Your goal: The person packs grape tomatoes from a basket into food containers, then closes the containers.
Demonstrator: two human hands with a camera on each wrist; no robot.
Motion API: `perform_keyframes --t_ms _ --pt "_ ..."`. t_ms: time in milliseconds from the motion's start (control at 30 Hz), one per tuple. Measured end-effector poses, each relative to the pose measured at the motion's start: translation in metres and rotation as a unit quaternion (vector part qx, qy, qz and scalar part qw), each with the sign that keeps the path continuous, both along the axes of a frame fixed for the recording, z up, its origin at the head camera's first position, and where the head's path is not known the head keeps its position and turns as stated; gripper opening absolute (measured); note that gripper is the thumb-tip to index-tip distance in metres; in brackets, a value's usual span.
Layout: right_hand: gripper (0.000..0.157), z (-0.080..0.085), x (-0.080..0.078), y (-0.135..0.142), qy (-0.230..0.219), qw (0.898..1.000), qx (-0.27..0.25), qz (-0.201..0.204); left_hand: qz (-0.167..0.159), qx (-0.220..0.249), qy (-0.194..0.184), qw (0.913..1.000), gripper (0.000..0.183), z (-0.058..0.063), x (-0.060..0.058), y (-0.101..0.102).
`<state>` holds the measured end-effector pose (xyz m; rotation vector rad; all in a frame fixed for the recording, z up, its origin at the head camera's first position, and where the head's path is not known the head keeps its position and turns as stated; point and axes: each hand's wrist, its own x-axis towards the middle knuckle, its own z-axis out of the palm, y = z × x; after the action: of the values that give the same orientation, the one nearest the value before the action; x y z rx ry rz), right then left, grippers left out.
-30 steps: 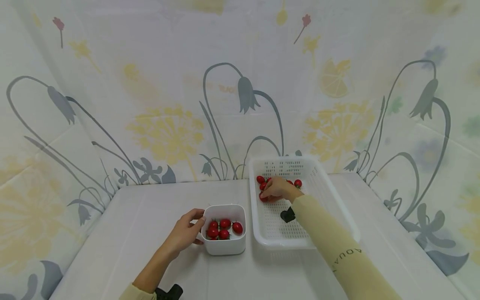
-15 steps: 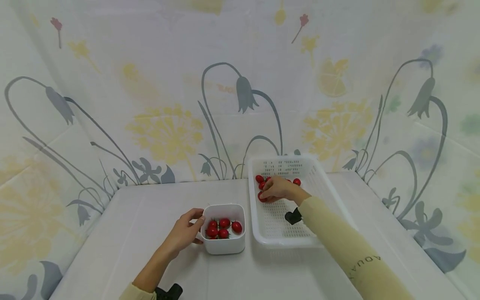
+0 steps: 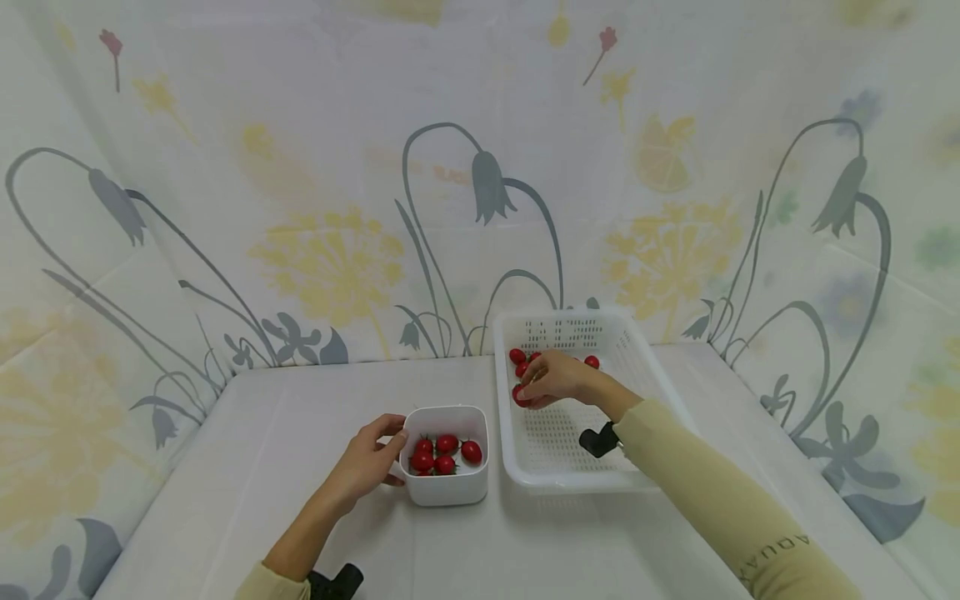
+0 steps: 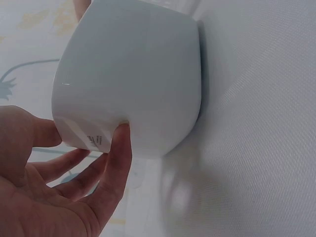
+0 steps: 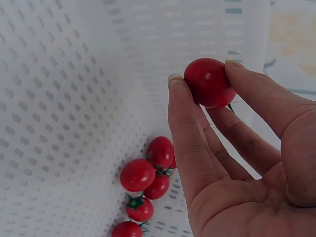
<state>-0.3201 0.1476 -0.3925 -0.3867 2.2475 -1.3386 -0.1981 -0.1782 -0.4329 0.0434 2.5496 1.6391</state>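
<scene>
A cherry tomato (image 5: 210, 83) is pinched between the thumb and fingertips of my right hand (image 3: 558, 379), a bit of green stem showing below it. This hand is over the left part of a white perforated basket (image 3: 555, 485), where several other cherry tomatoes (image 5: 138, 175) lie together. My left hand (image 3: 363, 462) grips the left side of a small white square container (image 3: 448, 492), thumb by the rim and a fingertip against the outer wall. Inside that container lie several cherry tomatoes (image 3: 447, 443), some with green stems.
Both containers stand side by side on a white-covered table (image 3: 300, 417), the basket on the right and reaching farther back. Behind the table hangs a flower-patterned cloth (image 3: 330, 258). A black wrist mount (image 3: 600, 440) on the right arm overlaps the basket.
My right forearm has swung to the right and the right hand has turned slightly, the tomato staying at its fingertips. The left hand stays at the small container.
</scene>
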Motion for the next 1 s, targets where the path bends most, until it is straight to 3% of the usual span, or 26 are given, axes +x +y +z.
perform_keyframes --t_ms 667,1000 --pt "0.024 0.019 0.026 0.005 0.048 0.998 -0.003 0.035 0.001 0.0 -0.001 1.0 0.035 0.0 -0.001 0.0" --pt "0.028 0.033 0.044 0.001 0.06 0.996 -0.032 0.057 0.0 -0.002 -0.001 1.0 0.036 -0.001 -0.001 0.0"
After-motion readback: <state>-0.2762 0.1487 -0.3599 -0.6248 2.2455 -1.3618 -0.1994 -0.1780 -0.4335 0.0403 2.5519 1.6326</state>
